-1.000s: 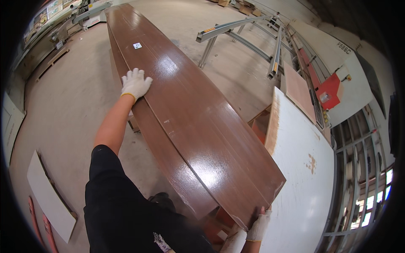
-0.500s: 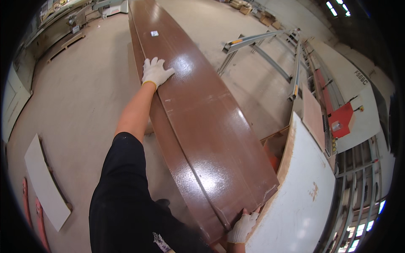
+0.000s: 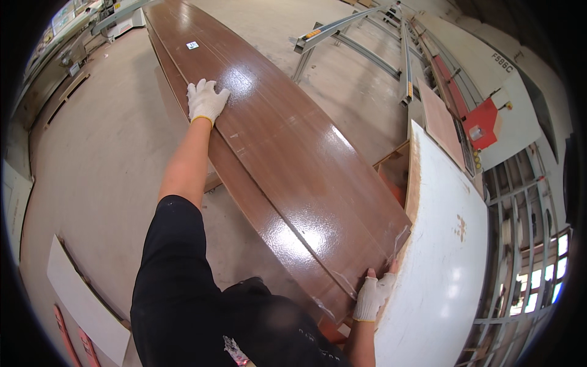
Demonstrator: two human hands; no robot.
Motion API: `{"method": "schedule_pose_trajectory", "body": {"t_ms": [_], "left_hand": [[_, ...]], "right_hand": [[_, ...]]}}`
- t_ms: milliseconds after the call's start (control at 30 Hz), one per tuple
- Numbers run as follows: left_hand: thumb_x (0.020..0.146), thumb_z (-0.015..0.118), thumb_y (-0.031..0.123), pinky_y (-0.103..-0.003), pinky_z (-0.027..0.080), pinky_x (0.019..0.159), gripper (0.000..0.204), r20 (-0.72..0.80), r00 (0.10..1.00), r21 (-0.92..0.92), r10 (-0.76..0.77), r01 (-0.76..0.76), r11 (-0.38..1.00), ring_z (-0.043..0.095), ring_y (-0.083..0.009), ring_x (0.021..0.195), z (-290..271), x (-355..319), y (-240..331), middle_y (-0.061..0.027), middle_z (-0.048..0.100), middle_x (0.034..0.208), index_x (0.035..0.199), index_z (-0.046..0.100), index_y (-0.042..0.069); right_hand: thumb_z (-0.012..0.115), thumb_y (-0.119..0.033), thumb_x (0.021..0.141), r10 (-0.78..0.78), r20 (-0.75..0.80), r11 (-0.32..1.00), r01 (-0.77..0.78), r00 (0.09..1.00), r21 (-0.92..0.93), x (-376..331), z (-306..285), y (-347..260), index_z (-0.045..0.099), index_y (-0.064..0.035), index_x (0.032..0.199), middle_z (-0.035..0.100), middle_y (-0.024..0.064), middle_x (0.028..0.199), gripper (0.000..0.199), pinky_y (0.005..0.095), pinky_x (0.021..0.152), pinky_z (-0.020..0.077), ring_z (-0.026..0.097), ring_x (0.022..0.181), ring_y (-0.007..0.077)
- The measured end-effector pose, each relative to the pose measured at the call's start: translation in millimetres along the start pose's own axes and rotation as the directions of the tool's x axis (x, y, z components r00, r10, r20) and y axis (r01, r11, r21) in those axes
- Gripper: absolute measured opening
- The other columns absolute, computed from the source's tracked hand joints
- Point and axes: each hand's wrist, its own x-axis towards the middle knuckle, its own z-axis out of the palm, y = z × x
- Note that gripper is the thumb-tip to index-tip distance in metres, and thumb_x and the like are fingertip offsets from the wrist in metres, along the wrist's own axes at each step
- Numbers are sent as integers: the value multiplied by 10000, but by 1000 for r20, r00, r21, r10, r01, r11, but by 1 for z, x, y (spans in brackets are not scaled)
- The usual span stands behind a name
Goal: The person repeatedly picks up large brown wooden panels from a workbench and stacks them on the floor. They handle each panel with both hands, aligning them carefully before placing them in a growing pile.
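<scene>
A long, glossy brown panel (image 3: 293, 159) stretches away from me toward the far left. A second brown panel (image 3: 241, 189) lies beneath it, showing along the left side. My left hand (image 3: 208, 102), in a white knitted glove with a yellow cuff, rests on the upper panel near its left edge, fingers spread. At the near end, my right hand (image 3: 373, 298), gloved alike with bare fingertips, grips the end edge close to the corner. Part of its fingers is hidden. Loose clear film (image 3: 400, 240) clings to that corner. A small white label (image 3: 192, 45) sits farther along the panel.
A white board (image 3: 437, 257) with a rough edge lies directly right of the panel's end. Beyond it stand a metal roller frame (image 3: 348, 40) and a large machine with a red part (image 3: 482, 125). A pale board (image 3: 85, 300) and red bars (image 3: 66, 335) lie at lower left.
My view has shifted, so the panels sit farther left at their far end and higher at the near end. Both hands keep their places on the panel; more of the right hand shows.
</scene>
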Motion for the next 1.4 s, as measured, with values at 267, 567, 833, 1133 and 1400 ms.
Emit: {"method": "schedule_pose_trajectory", "body": {"t_ms": [267,567,833,1133,1400], "left_hand": [[934,634,540,-527,320,1298,642,-40,999,20,-30,30,999,341,-390,1530,0,-1,5,-80,523,1582,1422,689,126],[996,532,444,-544,530,858,448,-154,935,248,320,-277,928,749,-353,1008,3,1,-12,-126,803,1101,942,838,120],[996,573,646,-499,431,1201,720,-35,973,118,226,-221,968,598,-439,1376,33,61,-51,-163,650,1517,1464,692,112],[1003,535,660,-508,413,1210,744,52,992,142,111,-118,983,560,-420,1412,40,83,-45,-100,618,1576,1547,627,160],[993,554,616,-513,414,1194,712,18,985,134,170,-171,976,550,-433,1394,34,72,-43,-133,635,1549,1515,654,142]], "right_hand": [[671,36,933,-65,38,996,67,997,-52,-6,0,-17,447,29,1611,385,251,1707,715,438,1300,316,413,1551,400],[772,-247,999,-834,-59,472,765,548,437,-54,-95,-191,752,-231,1234,664,141,1396,236,580,1132,471,586,1334,424],[877,-144,848,-745,-345,407,799,570,441,-103,-101,-274,770,-125,943,770,64,1059,144,542,995,578,722,990,371],[848,-325,911,-678,-356,453,747,643,486,-113,-128,-231,845,-169,1023,757,83,1237,192,667,1138,434,614,1260,431],[877,-208,798,-7,-232,943,-70,973,-325,-234,-90,10,804,-133,868,678,108,1049,127,490,896,542,647,1035,357]]}}
